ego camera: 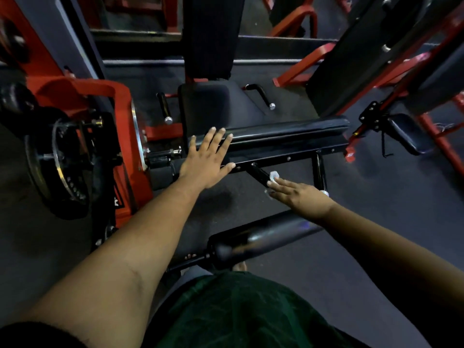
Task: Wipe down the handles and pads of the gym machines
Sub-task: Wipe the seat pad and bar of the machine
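A leg machine with black pads stands in front of me. My left hand (208, 159) lies flat with straight fingers on the left end of the long black roller pad (288, 130). My right hand (298, 195) reaches with straight fingers to a short black handle (259, 174) under the pad's bar, with a small white wipe (273, 177) under its fingertips. A second black handle (319, 169) hangs just to the right. Behind the pad sit the black seat (208, 104) and two side grips (164, 106) (262, 95).
The red frame (120, 116) and black weight plates (57, 156) stand at the left. A lower black roller pad (263, 234) lies near my legs. Another red and black machine (391, 71) stands at the right. Dark floor (376, 222) spreads around.
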{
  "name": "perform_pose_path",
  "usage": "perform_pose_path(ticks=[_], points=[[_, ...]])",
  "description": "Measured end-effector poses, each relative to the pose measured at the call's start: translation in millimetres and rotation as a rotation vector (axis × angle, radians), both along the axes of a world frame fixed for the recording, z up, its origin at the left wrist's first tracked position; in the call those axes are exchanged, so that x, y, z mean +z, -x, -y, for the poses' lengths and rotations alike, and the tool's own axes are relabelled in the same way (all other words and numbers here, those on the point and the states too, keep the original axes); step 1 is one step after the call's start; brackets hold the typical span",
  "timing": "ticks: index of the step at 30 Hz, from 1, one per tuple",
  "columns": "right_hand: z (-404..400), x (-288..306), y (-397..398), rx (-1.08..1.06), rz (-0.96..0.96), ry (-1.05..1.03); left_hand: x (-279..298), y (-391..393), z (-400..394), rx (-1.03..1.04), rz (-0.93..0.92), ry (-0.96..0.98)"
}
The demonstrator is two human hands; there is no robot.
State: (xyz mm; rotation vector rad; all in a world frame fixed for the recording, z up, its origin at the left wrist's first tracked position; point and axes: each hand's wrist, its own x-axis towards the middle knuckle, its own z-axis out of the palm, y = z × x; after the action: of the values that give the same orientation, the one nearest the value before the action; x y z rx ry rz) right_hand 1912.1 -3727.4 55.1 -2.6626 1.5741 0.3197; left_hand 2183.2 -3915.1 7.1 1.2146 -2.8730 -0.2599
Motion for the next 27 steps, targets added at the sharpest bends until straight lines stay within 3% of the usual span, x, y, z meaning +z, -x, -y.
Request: perform_pose_path(ticks=[5, 8, 14, 21, 27], points=[[-51, 14, 34, -0.009, 0.068, 0.012, 7, 8, -3, 0.051, 0.044, -0.012], [-68, 4, 43, -0.246, 0.216, 0.055, 14, 20, -17, 0.082, 0.014, 0.001], [-96, -4, 66, -0.746, 0.61, 0.21, 36, 93, -71, -0.061, 0.02, -0.004], [-148, -1, 135, -1.065, 1.069, 0.377, 60, 210, -135, -0.146, 0.009, -0.056], [-192, -5, 214, -1.169, 1.085, 0.319, 62, 314, -184, -0.233, -0.019, -0.12]])
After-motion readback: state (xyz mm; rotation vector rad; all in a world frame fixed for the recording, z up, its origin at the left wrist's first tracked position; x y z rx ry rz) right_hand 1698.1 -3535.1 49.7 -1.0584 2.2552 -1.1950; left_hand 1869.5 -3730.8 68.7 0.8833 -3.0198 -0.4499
